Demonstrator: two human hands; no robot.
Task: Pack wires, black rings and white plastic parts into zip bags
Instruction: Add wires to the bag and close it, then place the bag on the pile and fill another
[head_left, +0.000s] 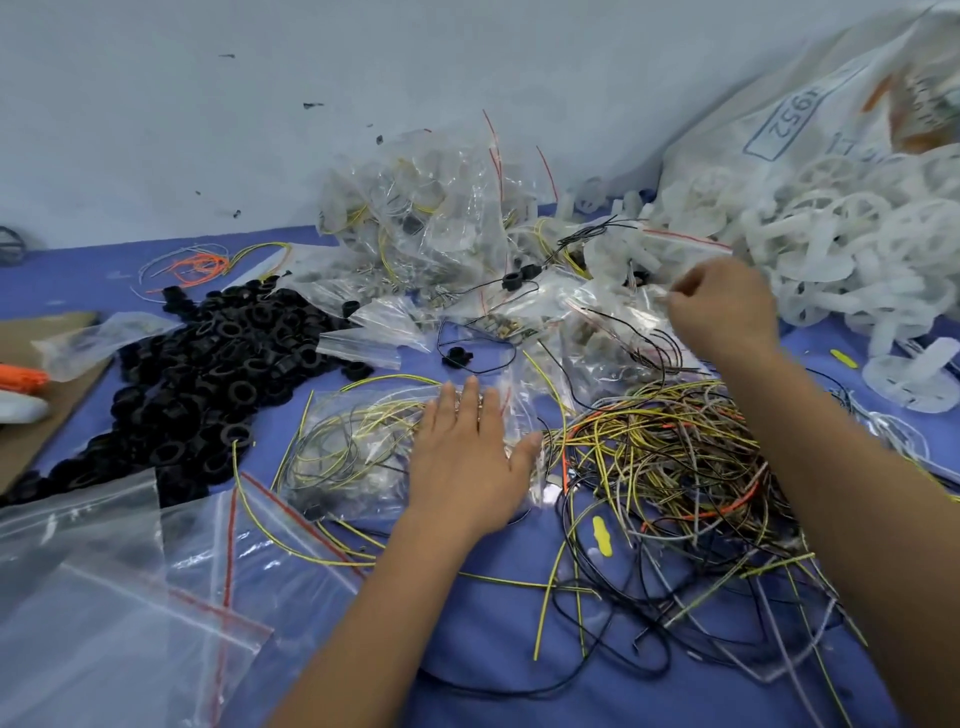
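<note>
Pressing flat w/ straight fingers on the wire-filled bag (363, 447), left hand (467, 457) sits nearer it; right hand (722, 306), curled, pinches something beyond the bag, toward white parts (831, 244).

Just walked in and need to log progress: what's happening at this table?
A person is packing parts into zip bags. The left hand presses flat on a zip bag holding wires. The right hand reaches among clear bags near the white plastic parts. Loose wires and black rings lie in piles, unpacked.
</note>
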